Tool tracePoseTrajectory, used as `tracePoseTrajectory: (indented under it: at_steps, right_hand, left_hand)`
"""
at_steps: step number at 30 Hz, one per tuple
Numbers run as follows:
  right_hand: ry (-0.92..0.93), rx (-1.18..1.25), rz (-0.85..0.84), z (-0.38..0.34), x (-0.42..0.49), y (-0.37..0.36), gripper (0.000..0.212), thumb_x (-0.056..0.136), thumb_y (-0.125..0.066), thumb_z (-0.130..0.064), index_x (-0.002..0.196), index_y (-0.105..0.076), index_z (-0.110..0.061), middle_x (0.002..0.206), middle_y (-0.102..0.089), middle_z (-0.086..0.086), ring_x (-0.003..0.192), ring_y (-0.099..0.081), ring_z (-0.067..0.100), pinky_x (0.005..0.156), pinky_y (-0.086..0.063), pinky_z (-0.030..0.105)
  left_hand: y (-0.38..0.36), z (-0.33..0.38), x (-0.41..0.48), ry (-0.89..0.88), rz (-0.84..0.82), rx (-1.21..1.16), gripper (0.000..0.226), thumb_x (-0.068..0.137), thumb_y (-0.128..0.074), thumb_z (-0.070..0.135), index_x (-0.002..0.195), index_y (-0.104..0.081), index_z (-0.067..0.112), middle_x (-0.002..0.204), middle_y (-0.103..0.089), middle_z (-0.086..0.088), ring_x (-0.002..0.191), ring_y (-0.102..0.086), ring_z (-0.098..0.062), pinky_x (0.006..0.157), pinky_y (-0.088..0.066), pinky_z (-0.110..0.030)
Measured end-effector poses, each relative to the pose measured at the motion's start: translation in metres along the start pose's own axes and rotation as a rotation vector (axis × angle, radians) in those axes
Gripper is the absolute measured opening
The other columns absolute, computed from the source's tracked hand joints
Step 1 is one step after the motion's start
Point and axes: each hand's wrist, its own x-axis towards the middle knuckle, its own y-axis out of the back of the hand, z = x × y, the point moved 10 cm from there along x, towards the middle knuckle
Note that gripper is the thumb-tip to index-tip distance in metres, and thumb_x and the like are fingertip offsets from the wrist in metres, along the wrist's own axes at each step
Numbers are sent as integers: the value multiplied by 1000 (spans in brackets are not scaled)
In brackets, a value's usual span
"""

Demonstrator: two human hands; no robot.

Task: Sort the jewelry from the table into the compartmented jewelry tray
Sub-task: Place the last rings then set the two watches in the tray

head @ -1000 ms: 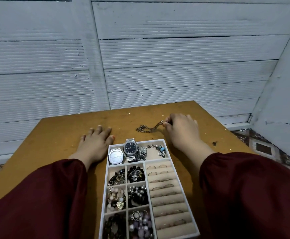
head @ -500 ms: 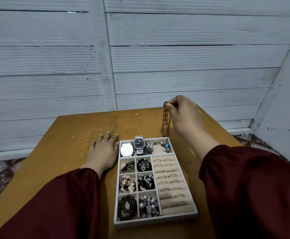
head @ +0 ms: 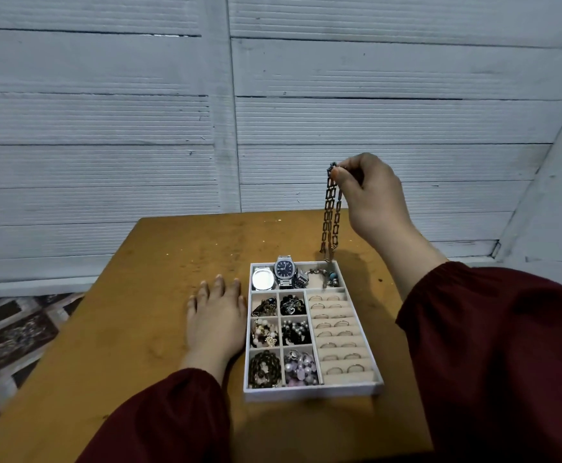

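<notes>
The white tray [head: 313, 392] is looking nearly full: glossy beads [head: 299, 367] are filling its near square cells, thin rings [head: 336, 324] are sitting in padded beige rolls, and a steel watch [head: 285, 269] is lying in the far row. The left hand [head: 216, 315] is resting flat, fingers straight, on the scuffed wooden table [head: 172, 262] beside it. The right hand [head: 369, 198] is pinching a chain [head: 331, 215] of rectangular metal links, which is dangling over the tray's far right corner. It is likely the last piece.

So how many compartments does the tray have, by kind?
Long top compartment: 1
Small square compartments: 6
Ring-roll section: 1
Total: 8
The chain hangs from the right hand, not yet in the tray.
</notes>
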Motion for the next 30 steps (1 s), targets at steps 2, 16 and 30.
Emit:
tracePoseTrajectory:
  at_steps: [2,16,30]
  right_hand:
    - [1,38,-6,-4,0,1,17,95,-55,-29,101,-61,-14,92,-60,-4,91,-57,17,80,-47,34]
    - [21,86,-17,-5,2,2,10,97,-52,-27,96,-55,-17,77,-52,-14,71,-47,0,63,-38,19]
    - [-14,75,-62,22,-10,-17,9,97,-52,-27,97,-55,-18,78,-51,-15,70,-46,-1,59,-35,16]
  left_hand:
    - [3,-1,-7,20,13,-16,48,102,-21,37,150,-21,29,160,-13,-1,147,-6,-25,118,-4,-42]
    - [7,-3,-21,58,34,-20,48,102,-20,36,150,-20,30,160,-12,2,147,-5,-23,119,-5,-41]
    - [9,-4,-19,40,46,-46,47,103,-21,31,150,-22,26,159,-14,0,147,-6,-24,119,-5,-38]
